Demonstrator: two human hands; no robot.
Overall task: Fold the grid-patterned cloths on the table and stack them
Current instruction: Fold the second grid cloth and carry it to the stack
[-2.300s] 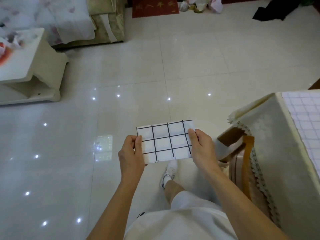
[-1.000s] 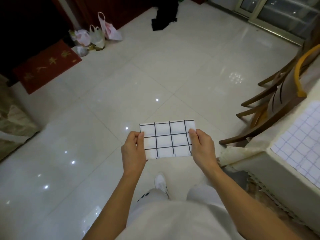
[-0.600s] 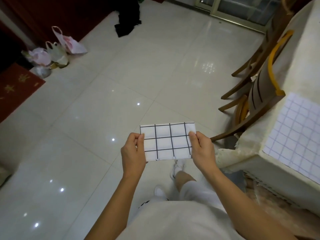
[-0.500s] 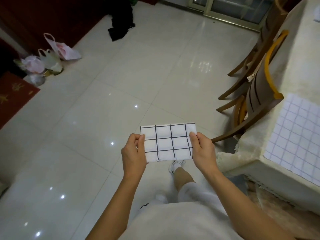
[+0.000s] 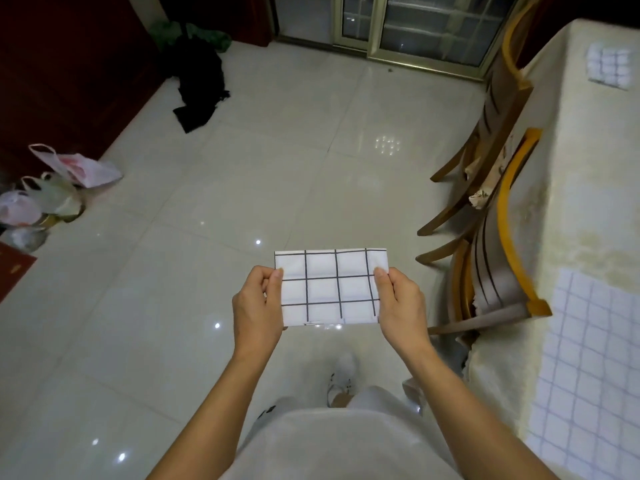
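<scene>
Pale glossy tile floor (image 5: 173,306) fills most of my view, and the work is being held out over it, not over the table. The table (image 5: 571,168), under a cream covering, runs down the right edge. On its near end lies a spread grid cloth (image 5: 588,375), flat and not yet folded as far as I can tell. Two wooden chairs (image 5: 502,271) are pushed in between me and that table edge.

The folded grid cloth (image 5: 329,289) is in the air in front of me, a flat rectangle with its long axis running left to right. The left hand (image 5: 256,310) pinches its left short edge, thumb on top, and the right hand (image 5: 401,306) pinches the right short edge the same way, so both are closed on the cloth and it is taut between them.

Smallest of all, a small folded cloth (image 5: 611,67) sits at the table's far end, up and to the right.

I judge this piece is ready to be stacked. Everything I need lies to the right of the grip: the right hand is the nearer one to the table, and the chairs stand in the direct line.
</scene>
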